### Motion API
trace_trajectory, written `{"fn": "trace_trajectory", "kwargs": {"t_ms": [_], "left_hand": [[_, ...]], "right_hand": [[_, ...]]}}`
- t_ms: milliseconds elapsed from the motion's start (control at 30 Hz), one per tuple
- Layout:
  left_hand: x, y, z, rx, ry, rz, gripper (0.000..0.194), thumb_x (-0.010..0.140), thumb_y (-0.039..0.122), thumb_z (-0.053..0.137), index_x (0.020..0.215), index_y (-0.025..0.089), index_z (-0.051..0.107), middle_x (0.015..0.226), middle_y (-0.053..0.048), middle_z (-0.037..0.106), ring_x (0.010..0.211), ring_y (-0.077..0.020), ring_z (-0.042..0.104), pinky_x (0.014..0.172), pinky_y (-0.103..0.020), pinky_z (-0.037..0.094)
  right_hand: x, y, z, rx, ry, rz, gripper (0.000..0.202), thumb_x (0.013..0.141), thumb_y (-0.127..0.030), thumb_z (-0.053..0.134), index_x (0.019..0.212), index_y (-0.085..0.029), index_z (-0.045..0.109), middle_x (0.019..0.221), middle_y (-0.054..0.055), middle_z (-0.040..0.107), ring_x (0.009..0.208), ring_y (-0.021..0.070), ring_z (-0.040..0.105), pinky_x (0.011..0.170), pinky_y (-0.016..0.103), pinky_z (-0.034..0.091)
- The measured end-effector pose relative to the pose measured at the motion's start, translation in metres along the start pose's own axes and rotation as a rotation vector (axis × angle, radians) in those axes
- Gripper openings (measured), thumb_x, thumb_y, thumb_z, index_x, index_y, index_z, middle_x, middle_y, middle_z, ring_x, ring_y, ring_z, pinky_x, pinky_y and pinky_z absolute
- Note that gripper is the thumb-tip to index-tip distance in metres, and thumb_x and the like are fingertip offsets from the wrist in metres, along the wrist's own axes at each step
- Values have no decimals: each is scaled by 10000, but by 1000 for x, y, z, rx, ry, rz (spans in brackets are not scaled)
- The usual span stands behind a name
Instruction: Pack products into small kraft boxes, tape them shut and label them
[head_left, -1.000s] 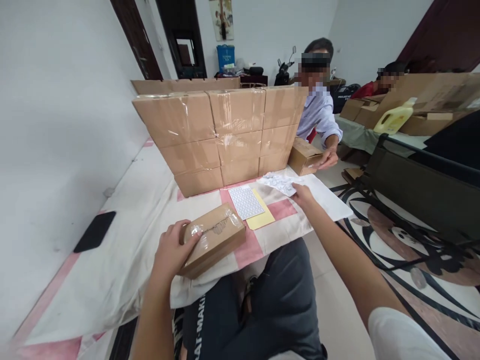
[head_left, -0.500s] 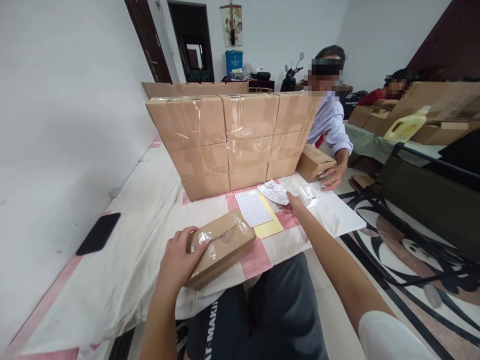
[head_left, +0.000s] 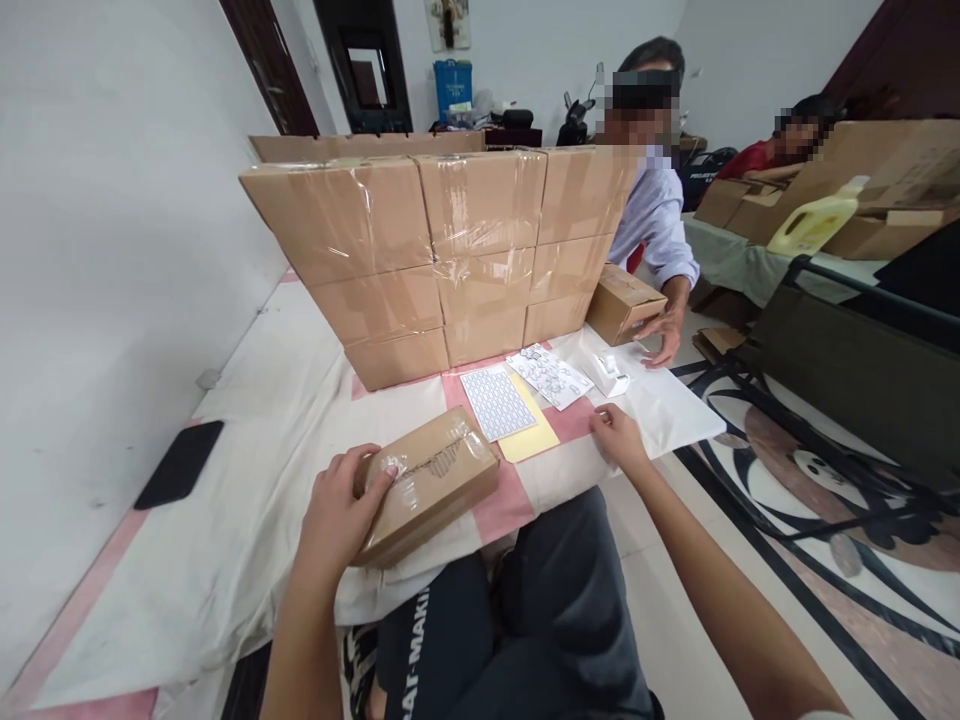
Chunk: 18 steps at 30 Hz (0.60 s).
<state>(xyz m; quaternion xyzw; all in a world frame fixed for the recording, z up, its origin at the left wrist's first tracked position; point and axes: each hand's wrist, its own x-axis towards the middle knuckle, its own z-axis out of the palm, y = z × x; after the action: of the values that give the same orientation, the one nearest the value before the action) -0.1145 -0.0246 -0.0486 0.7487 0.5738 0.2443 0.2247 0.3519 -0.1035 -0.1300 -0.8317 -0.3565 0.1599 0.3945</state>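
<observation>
One taped box [head_left: 429,485] lies flat at the table's [head_left: 270,400] front edge, its long axis slanting from the near left to the far right, its narrow right end towards the sheets. The left hand [head_left: 341,510] is clamped on its left end, thumb on top. The right hand [head_left: 619,438] has its fingers curled; whether they pinch anything, I cannot tell. Half a second earlier it held the patterned paper [head_left: 555,378]; now that paper lies near the yellow sheet [head_left: 536,430], apart from the hand, while the left hand keeps its hold.
</observation>
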Motion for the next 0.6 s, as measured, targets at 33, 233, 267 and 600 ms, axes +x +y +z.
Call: {"fn": "trace_trajectory", "kwargs": {"t_ms": [33,233,267,600], "left_hand": [[0,0,0,-4,0,0,460,901,661,509,1180,310,614,1212,-68,657,1086,-322,605,987,-502,472],[0,1,0,-26,9,-8,473,889,664,517,1168,298,626,1214,-74,664,1098,-317,609,1012,-504,466],[0,1,0,-30,15,-9,475,885,664,520,1163,294,629,1216,-77,665,1107,-319,607,1023,-507,463],[1,0,0,-6,17,-9,502,879,685,523,1169,287,623,1201,-78,675,1136,-323,600,1038,-493,446]], "right_hand": [[-6,-5,6,-41,-22,-98,221,881,-281,592,1055,-187,687,915,74,714,889,245,645,842,342,468],[-34,-57,59,-410,-136,-446,506,925,-411,597,1344,-126,586,1277,188,628,1212,341,555,1032,467,416],[-36,-64,65,-463,-112,-381,604,889,-452,649,1371,-102,551,1274,213,619,1215,367,550,1019,488,418],[-19,-49,60,-286,-269,-143,98,761,-123,599,829,-193,603,758,66,669,768,233,640,643,297,417]]}}
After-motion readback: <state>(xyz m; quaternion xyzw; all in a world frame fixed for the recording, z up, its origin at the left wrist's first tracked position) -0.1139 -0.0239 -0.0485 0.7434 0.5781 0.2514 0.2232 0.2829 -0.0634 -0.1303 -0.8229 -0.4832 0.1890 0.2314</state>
